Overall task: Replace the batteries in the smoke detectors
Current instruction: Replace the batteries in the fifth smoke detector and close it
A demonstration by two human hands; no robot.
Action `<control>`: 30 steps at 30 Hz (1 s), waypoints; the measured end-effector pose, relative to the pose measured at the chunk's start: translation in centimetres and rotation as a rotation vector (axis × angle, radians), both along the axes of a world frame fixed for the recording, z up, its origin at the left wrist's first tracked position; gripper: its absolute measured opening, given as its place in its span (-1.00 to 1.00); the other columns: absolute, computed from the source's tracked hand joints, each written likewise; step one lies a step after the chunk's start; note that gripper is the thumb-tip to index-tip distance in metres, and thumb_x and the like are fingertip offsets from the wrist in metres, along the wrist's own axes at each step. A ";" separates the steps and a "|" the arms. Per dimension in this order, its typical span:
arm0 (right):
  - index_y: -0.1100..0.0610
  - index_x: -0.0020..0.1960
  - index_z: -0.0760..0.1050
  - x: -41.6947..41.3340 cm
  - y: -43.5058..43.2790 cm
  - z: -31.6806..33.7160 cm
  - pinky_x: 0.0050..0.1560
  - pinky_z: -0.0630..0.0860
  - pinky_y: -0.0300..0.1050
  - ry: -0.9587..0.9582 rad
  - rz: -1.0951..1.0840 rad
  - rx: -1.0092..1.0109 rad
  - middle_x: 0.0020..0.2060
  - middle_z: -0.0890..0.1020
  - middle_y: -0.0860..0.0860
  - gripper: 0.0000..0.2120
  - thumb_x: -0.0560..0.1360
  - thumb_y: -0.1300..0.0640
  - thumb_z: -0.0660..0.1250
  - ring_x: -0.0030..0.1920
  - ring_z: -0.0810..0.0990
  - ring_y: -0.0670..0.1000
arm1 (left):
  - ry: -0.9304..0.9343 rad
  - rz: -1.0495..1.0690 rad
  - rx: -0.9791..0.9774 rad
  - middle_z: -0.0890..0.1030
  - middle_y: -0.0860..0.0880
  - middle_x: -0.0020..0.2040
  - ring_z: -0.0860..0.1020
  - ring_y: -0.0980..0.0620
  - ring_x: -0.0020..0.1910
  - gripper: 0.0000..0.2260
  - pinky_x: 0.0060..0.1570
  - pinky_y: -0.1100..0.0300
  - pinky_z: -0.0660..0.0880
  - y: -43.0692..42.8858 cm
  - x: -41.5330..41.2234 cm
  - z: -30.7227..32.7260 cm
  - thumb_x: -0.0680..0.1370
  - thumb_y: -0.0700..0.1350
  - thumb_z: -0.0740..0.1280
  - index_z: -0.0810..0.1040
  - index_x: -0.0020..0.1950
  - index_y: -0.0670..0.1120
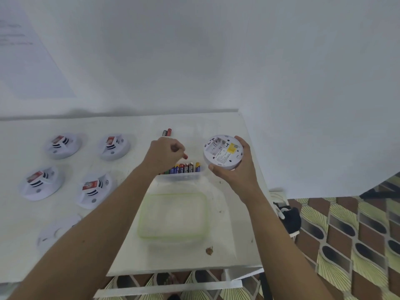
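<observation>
One smoke detector (223, 153) is held back-up above the right part of the table (227, 245), gripped round its rim by the right hand (236, 176). Its battery compartment (214, 145) is uncovered and looks empty, so the removal of the old cells is judged to be done for this unit and the fitting of new ones not yet begun.

The grip of the left hand (164, 152) is closed: the fingers are curled over the clear plastic container (179, 177), and a battery (185, 156) appears to be pinched in them, with only its red end showing. A row of spare batteries (188, 167) stands in the container, just below that hand. Two loose batteries (167, 132) lie on the table beyond the hand; they are probably the spent pair, though this cannot be confirmed.

Four further detectors are laid face-up on the left of the table (62, 145) (113, 146) (41, 182) (94, 190). Whether they have been serviced cannot be told from their fronts. A white round cover plate (58, 232) rests near the table's front left, and the green-rimmed lid (173, 216) lies nearer than the container.

The task is therefore judged to be mid-way on the held unit: new cells remain to be seated and the plate refitted.
</observation>
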State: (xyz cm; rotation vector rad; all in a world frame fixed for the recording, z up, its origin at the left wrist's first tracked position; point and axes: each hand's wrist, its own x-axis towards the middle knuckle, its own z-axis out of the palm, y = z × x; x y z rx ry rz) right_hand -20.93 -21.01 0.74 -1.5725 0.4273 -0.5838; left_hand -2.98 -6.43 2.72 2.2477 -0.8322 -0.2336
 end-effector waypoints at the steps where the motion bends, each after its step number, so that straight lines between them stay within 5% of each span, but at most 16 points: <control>1: 0.01 0.49 0.22 0.3 -0.1 0.1 0.10 0.63 -0.14 0.004 0.000 -0.005 0.28 0.46 -0.19 -0.13 0.35 0.36 0.59 0.21 0.50 -0.33 | -0.043 -0.042 0.062 0.66 0.16 -0.26 0.58 0.39 -0.29 -0.87 -0.10 0.44 0.52 -0.2 0.2 -0.2 0.54 -0.16 0.35 0.70 -0.04 -0.07; 6: 0.05 0.47 0.21 2.0 -0.1 0.4 0.04 0.52 -0.41 -0.004 0.013 -0.018 0.27 0.46 -0.14 -0.14 0.35 0.42 0.56 0.15 0.50 -0.41 | -0.131 -0.137 0.213 0.69 0.07 -0.05 0.53 0.28 -0.23 -0.84 -0.26 0.53 0.30 0.1 1.9 -0.3 0.54 -0.10 0.36 0.72 0.05 -0.01; 13: 0.03 0.52 0.20 4.5 0.2 0.9 0.20 0.57 -0.21 0.022 0.006 -0.058 0.31 0.46 -0.12 -0.08 0.32 0.33 0.62 0.24 0.48 -0.34 | -0.241 -0.302 0.451 0.71 0.04 0.03 0.51 0.19 -0.19 -0.83 -0.14 0.42 0.36 1.3 3.4 -0.3 0.56 -0.15 0.37 0.71 0.11 -0.04; 16: 0.01 0.52 0.20 5.7 0.5 1.2 0.12 0.62 -0.15 0.018 0.016 -0.073 0.31 0.47 -0.14 -0.07 0.32 0.34 0.62 0.24 0.48 -0.31 | -0.230 -0.329 0.385 0.71 0.06 -0.02 0.57 0.19 -0.19 -0.85 -0.18 0.50 0.38 1.6 3.7 0.3 0.57 -0.12 0.38 0.71 0.07 -0.04; 23: 0.05 0.48 0.20 8.4 1.6 2.5 -0.05 0.53 -0.43 -0.030 -0.032 -0.080 0.26 0.46 -0.13 -0.12 0.34 0.39 0.59 0.17 0.48 -0.41 | -0.023 -0.231 0.039 0.64 0.25 -0.22 0.61 0.27 -0.23 -0.91 -0.15 0.39 0.46 1.7 6.2 2.7 0.54 -0.05 0.41 0.72 -0.02 0.04; 27: 0.08 0.49 0.24 9.5 1.9 2.9 0.09 0.61 -0.21 -0.030 -0.103 -0.087 0.26 0.50 -0.11 -0.12 0.32 0.38 0.60 0.20 0.52 -0.31 | -0.063 -0.155 0.085 0.64 0.13 -0.05 0.59 0.23 -0.10 -0.84 -0.16 0.50 0.35 -0.1 9.5 2.9 0.55 -0.10 0.38 0.68 0.11 0.00; 30: 0.08 0.49 0.24 10.0 2.0 3.0 0.16 0.64 0.03 -0.025 -0.128 -0.080 0.27 0.49 -0.09 -0.11 0.31 0.39 0.60 0.23 0.52 -0.25 | -0.032 -0.145 0.245 0.59 0.02 0.00 0.56 0.10 -0.11 -0.76 -0.19 0.39 0.37 -2.0 11.6 2.3 0.57 -0.15 0.35 0.61 0.23 -0.08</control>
